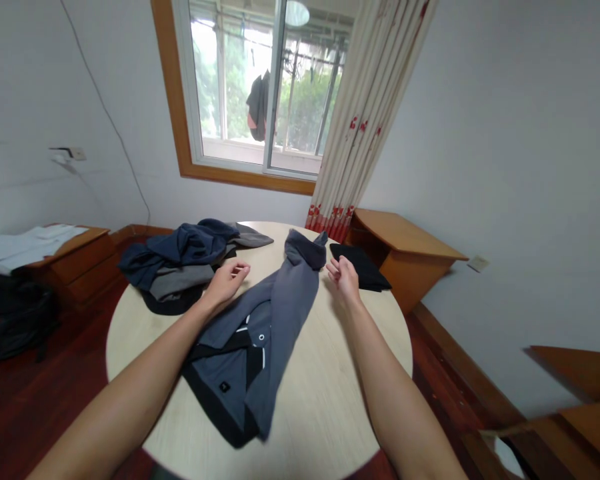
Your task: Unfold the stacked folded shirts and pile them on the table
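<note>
The grey garment point(295, 300) is laid lengthwise across the bench point(330, 400), perhaps for folding; both hands, left point(226, 283) and right point(345, 277), are held apart, loosely curled and empty.

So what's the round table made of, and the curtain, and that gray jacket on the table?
The round table looks like pale wood or a wood-look laminate, smooth with faint grain. The curtain seems to be woven cloth, matte, hanging in soft folds. The gray jacket looks like soft, dull fabric, maybe knit, since it creases and flops; I can't tell which fiber.
</note>
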Demonstrator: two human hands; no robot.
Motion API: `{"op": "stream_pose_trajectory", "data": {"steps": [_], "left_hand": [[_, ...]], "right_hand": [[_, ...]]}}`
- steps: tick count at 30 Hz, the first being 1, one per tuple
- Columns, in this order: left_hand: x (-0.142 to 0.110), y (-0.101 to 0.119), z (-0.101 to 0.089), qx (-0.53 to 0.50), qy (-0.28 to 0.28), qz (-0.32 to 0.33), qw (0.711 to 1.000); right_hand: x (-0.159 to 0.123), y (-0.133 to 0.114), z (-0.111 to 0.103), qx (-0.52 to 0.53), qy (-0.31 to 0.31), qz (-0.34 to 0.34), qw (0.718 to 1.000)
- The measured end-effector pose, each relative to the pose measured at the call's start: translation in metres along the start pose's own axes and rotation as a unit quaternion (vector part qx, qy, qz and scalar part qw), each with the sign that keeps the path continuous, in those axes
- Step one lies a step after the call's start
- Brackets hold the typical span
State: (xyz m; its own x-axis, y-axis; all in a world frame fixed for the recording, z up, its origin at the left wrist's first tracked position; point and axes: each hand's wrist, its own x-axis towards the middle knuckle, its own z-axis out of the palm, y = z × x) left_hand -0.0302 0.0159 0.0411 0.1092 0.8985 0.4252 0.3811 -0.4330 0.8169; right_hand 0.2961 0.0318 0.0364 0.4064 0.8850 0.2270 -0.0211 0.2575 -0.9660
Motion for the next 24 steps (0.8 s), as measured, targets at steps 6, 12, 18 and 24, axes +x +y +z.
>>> {"op": "stream_pose_trajectory", "data": {"steps": [6, 12, 18, 24], "left_hand": [[-0.022, 0.006, 0.017, 0.201, -0.217, 0.078, 0.952], [-0.028, 0.005, 0.032, 0.312, -0.232, 0.099, 0.916], [-0.023, -0.002, 0.034, 0.344, -0.189, 0.052, 0.918], [-0.018, 0.002, 0.024, 0.244, -0.089, 0.034, 0.965]], "right_hand": [[-0.018, 0.02, 0.001, -0.215, -0.175, -0.138, 0.951], [-0.046, 0.032, 0.025, -0.307, -0.364, -0.228, 0.849], [-0.069, 0.031, 0.059, -0.359, -0.43, -0.297, 0.773], [-0.063, 0.001, 0.049, -0.321, -0.327, -0.344, 0.819]]}}
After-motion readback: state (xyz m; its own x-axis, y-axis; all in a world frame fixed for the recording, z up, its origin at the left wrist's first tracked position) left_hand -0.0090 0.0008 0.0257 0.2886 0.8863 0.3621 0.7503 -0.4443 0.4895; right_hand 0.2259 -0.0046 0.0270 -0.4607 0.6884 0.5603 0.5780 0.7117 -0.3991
